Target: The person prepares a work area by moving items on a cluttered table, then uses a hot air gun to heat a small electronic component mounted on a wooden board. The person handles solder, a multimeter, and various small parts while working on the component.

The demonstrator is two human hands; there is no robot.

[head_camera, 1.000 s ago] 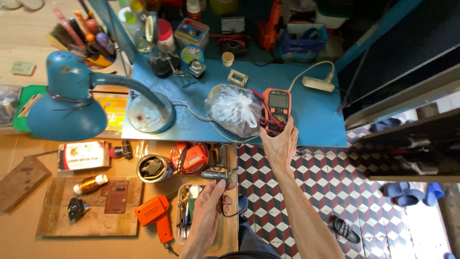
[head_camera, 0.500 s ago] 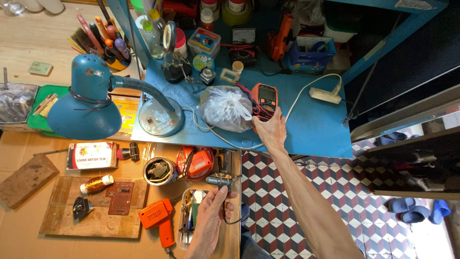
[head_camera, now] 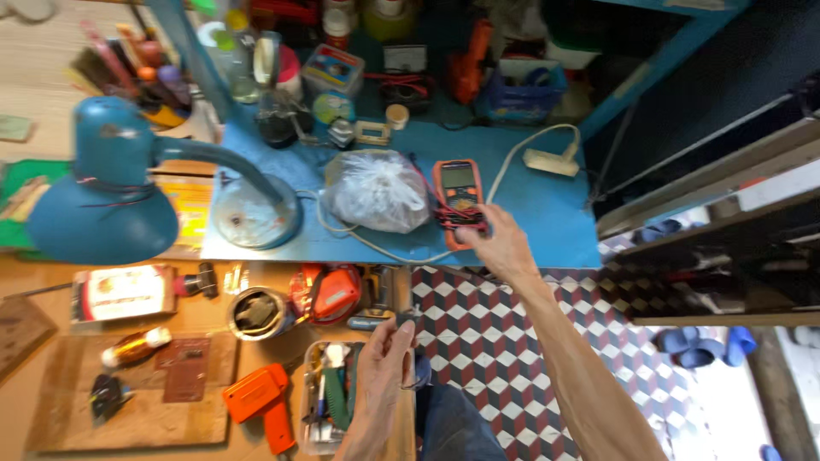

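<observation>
The multimeter [head_camera: 459,198] on the blue table [head_camera: 547,224] is gripped at its lower end by the right hand [head_camera: 502,245], while a small tool [head_camera: 403,318], at 7 o'clock from it, is pinched in the left hand [head_camera: 382,369]; no measurement is yet set up.

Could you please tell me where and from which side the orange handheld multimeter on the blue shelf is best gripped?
Probably by the long side edges of the orange handheld multimeter, from its near end, where the right hand touches it: it lies flat, the clear plastic bag crowding its left.

Even, bright daylight fills the scene, strongest at four o'clock where the floor washes out to white. The shelf recess at twelve o'clock sits dim. Motion blur softens the whole frame, and edges bow with wide-angle distortion.
</observation>
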